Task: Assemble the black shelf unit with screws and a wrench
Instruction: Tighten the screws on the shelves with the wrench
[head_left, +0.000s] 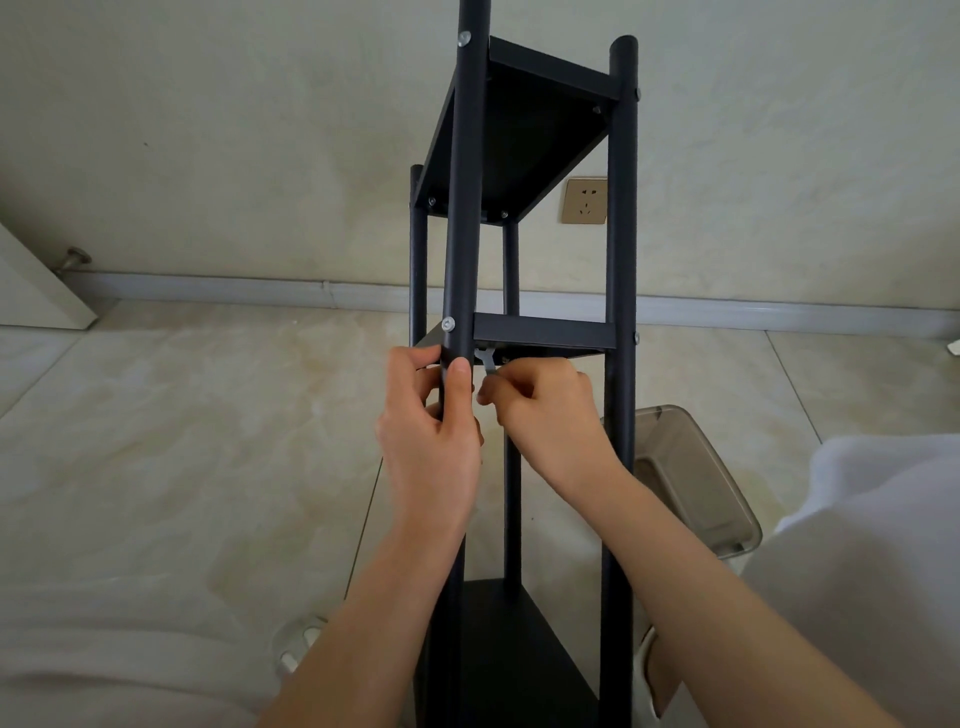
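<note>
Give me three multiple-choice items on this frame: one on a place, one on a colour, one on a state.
1. Where is the wrench head?
A. just under the middle shelf
B. on the floor
C. at the top shelf

2. What colour is the wall socket?
A. white
B. gold-tan
C. red

3. What is the left hand doing?
A. hanging open
B. gripping the front post
C. holding a screw

Answers:
1 A: the silver head sits at the shelf's underside, held by the right hand.
2 B: the plate looks gold-tan against the pale wall.
3 B: its fingers and thumb wrap round the post.
</note>
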